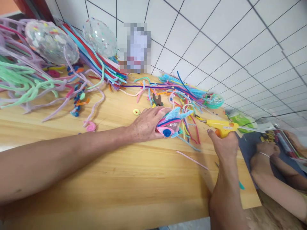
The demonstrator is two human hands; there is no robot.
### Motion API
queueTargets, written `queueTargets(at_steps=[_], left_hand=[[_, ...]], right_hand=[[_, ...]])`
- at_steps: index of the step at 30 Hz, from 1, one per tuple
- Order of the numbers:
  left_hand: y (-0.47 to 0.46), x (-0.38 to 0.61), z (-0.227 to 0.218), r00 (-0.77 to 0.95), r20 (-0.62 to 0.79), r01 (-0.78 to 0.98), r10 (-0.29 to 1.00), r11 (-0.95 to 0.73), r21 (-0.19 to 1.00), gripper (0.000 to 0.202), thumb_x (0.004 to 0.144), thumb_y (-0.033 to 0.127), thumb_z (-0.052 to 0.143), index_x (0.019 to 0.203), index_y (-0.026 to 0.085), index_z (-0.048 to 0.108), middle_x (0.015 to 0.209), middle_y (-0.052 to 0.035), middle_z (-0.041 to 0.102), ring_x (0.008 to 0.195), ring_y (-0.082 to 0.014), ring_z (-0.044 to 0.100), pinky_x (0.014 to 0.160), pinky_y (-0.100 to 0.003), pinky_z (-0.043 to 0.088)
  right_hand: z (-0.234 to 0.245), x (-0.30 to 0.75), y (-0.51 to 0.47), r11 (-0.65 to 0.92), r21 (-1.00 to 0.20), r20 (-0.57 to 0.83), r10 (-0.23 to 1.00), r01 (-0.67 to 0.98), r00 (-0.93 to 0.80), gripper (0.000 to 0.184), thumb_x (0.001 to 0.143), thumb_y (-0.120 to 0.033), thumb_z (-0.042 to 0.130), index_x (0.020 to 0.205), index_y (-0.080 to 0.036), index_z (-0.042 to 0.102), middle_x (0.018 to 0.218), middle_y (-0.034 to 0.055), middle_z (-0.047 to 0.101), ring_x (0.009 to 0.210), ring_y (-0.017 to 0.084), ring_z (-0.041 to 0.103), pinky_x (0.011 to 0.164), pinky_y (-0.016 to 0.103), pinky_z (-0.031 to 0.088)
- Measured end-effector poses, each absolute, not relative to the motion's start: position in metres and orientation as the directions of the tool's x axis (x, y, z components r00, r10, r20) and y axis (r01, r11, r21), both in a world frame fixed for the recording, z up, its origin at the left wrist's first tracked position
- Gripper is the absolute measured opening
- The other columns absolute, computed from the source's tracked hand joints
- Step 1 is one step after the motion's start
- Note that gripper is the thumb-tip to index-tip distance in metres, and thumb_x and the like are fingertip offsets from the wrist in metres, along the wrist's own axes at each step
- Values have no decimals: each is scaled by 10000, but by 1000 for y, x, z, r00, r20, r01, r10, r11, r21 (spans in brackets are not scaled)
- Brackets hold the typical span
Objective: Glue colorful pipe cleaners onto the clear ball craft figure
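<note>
While left hand (147, 125) cups craft (169, 124), right hand (224, 145) points glue gun (222, 125) leftward.

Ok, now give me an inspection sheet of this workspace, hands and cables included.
Surface: wooden table, with a pink pipe cleaner lying loose.
Job's things: fish-like craft piece with a blue eye; yellow glue gun.
Clutter: heaped pipe cleaners at left, more along the wall.
Hands: left hand holds the craft piece; right hand grips the glue gun, its nozzle apart from the piece.
Cables: thin dark cord at right; connection unclear.
Surroundings: white tiled wall; another person's hands at right.
</note>
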State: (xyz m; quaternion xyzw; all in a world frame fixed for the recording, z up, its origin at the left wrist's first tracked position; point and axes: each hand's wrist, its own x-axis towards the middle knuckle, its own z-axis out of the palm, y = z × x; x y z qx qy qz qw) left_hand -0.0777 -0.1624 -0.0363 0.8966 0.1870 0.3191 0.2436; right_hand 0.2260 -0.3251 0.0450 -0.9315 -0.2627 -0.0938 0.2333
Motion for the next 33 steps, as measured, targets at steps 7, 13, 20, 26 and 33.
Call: queueTargets(at_steps=[7,13,20,26,33], left_hand=[[-162,-78,-38,720,490,171,492,-810,561,943,866,451,893,1649,187,438,1606,-226,606,1458,-403,638,1179,-539,542],[-161,-77,-37,720,487,171,494,-807,566,893,890,504,867,1624,191,467,1601,-217,617,1459,-394,638,1191,-538,535],[-161,-77,-38,719,480,188,502,-806,561,913,899,523,848,1650,189,451,1592,-228,621,1423,-413,661,1161,-561,553],[-162,-77,-40,704,505,174,500,-811,559,903,873,480,880,1629,210,464,1597,-211,621,1442,-402,654,1175,-556,556],[-161,-78,-42,661,543,179,518,-811,556,860,963,487,822,1663,212,406,1649,-233,563,1529,-389,594,1247,-580,520]], right_hand=[[31,238,-328,-716,-309,383,510,627,771,351,686,-594,632,837,-299,518,778,114,649,860,363,650,796,510,517],[28,239,-329,-696,-305,424,513,650,747,327,704,-583,634,815,-289,547,732,100,647,813,344,649,777,497,537],[38,220,-327,-688,-371,370,506,624,779,470,597,-662,745,803,-303,522,795,117,711,850,367,695,861,555,563],[36,214,-327,-665,-370,393,521,648,758,422,638,-673,726,730,-307,537,741,116,716,801,358,699,873,568,574],[30,211,-326,-534,-503,407,546,679,732,510,725,-754,705,765,-245,706,769,132,763,822,362,720,796,492,567]])
